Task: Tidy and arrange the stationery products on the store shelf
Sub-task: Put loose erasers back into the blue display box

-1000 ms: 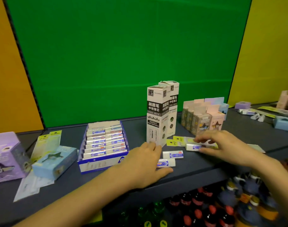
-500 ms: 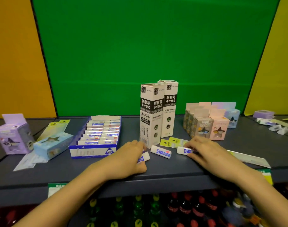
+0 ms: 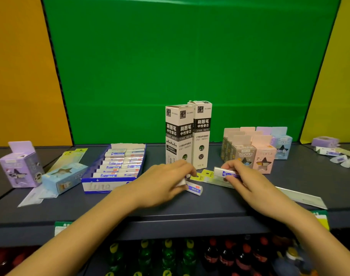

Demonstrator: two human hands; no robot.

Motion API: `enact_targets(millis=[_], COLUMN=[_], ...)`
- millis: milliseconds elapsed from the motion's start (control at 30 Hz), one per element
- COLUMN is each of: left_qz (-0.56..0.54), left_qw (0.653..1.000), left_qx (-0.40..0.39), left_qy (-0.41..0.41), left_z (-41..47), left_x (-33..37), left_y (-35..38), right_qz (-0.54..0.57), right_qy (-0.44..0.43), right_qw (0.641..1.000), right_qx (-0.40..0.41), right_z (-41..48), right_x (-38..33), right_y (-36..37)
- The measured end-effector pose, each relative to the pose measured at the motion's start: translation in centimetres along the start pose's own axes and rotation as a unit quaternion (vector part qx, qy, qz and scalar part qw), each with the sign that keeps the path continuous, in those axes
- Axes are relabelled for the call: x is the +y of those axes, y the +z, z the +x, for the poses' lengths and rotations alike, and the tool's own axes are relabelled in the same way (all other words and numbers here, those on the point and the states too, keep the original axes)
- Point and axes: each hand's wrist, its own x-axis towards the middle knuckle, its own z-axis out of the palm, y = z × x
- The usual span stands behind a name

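My left hand (image 3: 164, 181) curls over a small white eraser (image 3: 182, 182) at the front of the grey shelf (image 3: 170, 211); most of that eraser is hidden under my fingers. A second white-and-blue eraser (image 3: 194, 189) lies on the shelf touching my fingertips. My right hand (image 3: 247, 182) pinches a third eraser (image 3: 225, 172) just above the yellow-tagged flat packets (image 3: 207, 174). A blue display tray (image 3: 102, 186) with several rows of the same erasers stands to the left of my left hand.
Two tall white refill boxes (image 3: 180, 136) stand upright behind my hands. Pastel star boxes (image 3: 247, 153) cluster at the right, and a clear ruler (image 3: 303, 199) lies near the front edge. A purple box (image 3: 20, 166) and a light blue box (image 3: 64, 179) sit at the left. Drink bottles (image 3: 190, 255) fill the level below.
My left hand has slid right and closed over one eraser beside another. My right hand has lifted its eraser off the shelf. The camera has tilted up and squared to the shelf.
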Motion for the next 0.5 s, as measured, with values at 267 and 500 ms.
enact_targets(millis=[267, 500], left_qz=[0.091, 0.102], left_qw=[0.988, 0.986], left_qx=[-0.128, -0.133], left_qy=[-0.01, -0.014], left_z=[2.5, -1.2], left_x=[-0.1, -0.7], left_y=[0.0, -1.3], right_qz=[0.032, 0.052], right_qy=[-0.023, -0.111], right_qw=[0.999, 0.992], right_qx=[0.02, 0.019], right_z=[0.1, 2.0], right_x=[-1.9, -7.8], right_y=[-1.2, -0.3])
